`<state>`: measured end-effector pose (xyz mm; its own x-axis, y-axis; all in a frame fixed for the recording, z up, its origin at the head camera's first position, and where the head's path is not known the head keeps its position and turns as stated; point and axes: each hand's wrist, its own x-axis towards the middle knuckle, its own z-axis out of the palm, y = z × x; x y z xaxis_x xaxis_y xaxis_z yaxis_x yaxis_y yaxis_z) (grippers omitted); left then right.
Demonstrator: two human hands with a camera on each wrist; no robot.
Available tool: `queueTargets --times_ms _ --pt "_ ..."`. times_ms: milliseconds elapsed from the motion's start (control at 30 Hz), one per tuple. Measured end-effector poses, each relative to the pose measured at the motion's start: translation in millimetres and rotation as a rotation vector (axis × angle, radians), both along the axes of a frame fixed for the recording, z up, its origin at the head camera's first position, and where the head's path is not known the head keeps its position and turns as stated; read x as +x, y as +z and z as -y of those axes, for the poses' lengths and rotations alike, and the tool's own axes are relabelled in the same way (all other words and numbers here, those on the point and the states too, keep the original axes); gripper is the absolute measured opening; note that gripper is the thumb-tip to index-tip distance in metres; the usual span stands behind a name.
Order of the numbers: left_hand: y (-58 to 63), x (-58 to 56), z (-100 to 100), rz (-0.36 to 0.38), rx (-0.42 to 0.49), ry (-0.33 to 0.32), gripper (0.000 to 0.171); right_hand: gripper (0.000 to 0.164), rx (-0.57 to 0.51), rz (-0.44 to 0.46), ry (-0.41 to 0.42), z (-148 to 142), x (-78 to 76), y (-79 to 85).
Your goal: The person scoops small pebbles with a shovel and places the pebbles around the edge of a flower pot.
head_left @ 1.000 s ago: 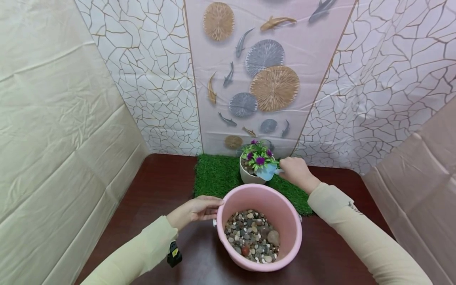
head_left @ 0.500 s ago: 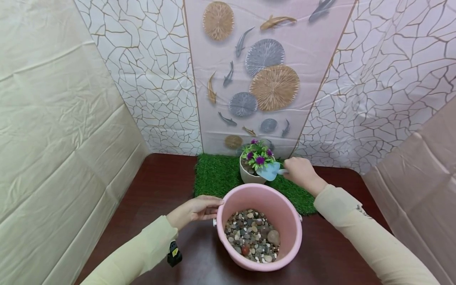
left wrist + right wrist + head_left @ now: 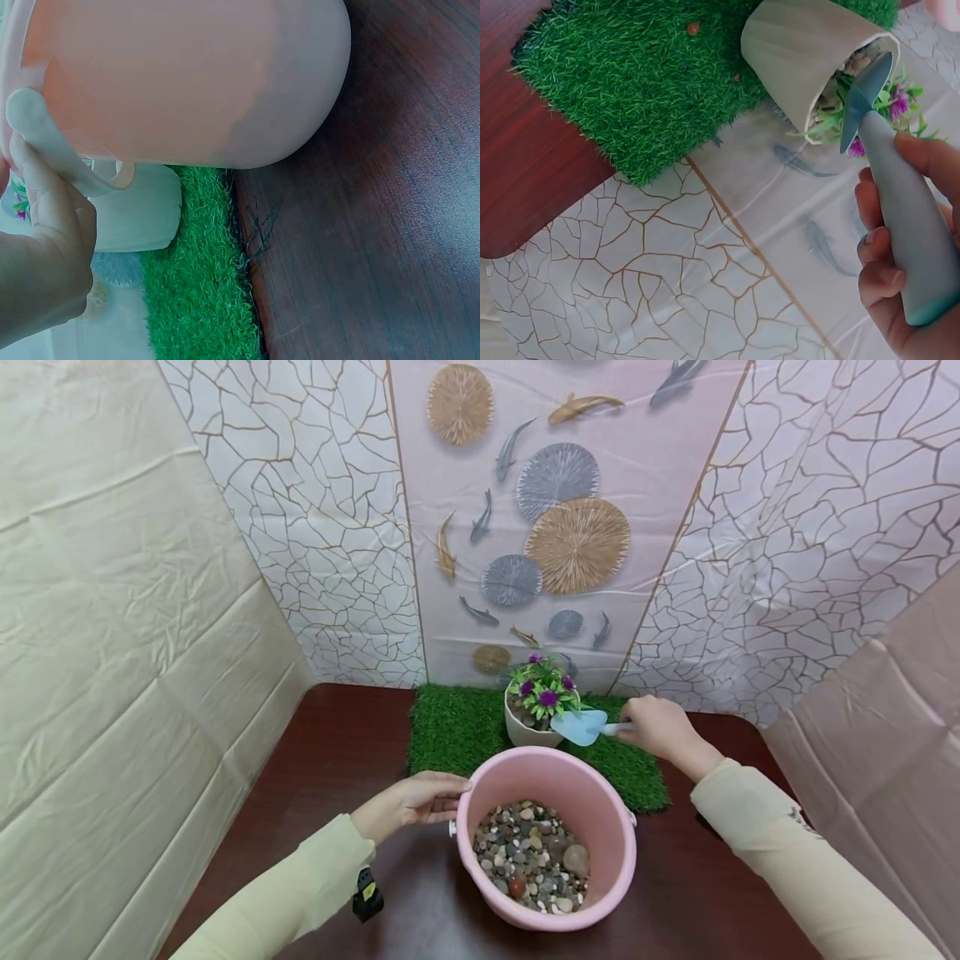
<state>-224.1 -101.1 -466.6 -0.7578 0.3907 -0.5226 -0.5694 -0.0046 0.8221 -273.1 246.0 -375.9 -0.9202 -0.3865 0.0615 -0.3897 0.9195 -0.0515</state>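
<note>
A pink bucket [image 3: 613, 810] holding mixed pebbles [image 3: 528, 860] stands at the front of the table. My left hand [image 3: 412, 800] grips its left rim, thumb on top and fingers beside the white bucket handle [image 3: 56, 146]. My right hand [image 3: 663, 731] grips a small garden trowel by its grey handle [image 3: 911, 214]. The light-blue trowel blade [image 3: 580, 727] hangs tilted at the right rim of a white flower pot [image 3: 528, 735]; whether they touch, I cannot tell. Purple flowers with green leaves [image 3: 547, 695] grow from the pot, and stones show around the stems.
Green artificial grass [image 3: 457, 722] lies under the pot, behind the bucket. A reddish pebble [image 3: 693, 28] rests on it. The dark wooden table [image 3: 337, 752] is enclosed by fabric at the left, back [image 3: 510, 527] and right.
My right hand has drawn the trowel rightward and slightly toward me, away from the flower stems. The left hand and bucket have stayed in place.
</note>
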Motion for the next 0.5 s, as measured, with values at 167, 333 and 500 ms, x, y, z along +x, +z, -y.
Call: queueTargets --times_ms 167,333,500 --pt "1.6 -0.2 0.5 -0.001 -0.002 0.005 0.028 0.015 -0.023 0.046 0.014 -7.3 6.3 9.1" --pt "1.0 -0.5 0.7 0.004 -0.005 0.003 0.031 0.012 -0.032 0.086 0.041 -13.6 12.8 17.7" --pt "-0.7 -0.6 0.4 0.005 0.003 0.001 0.025 0.011 -0.015 0.101 0.064 -15.8 20.6 26.7"
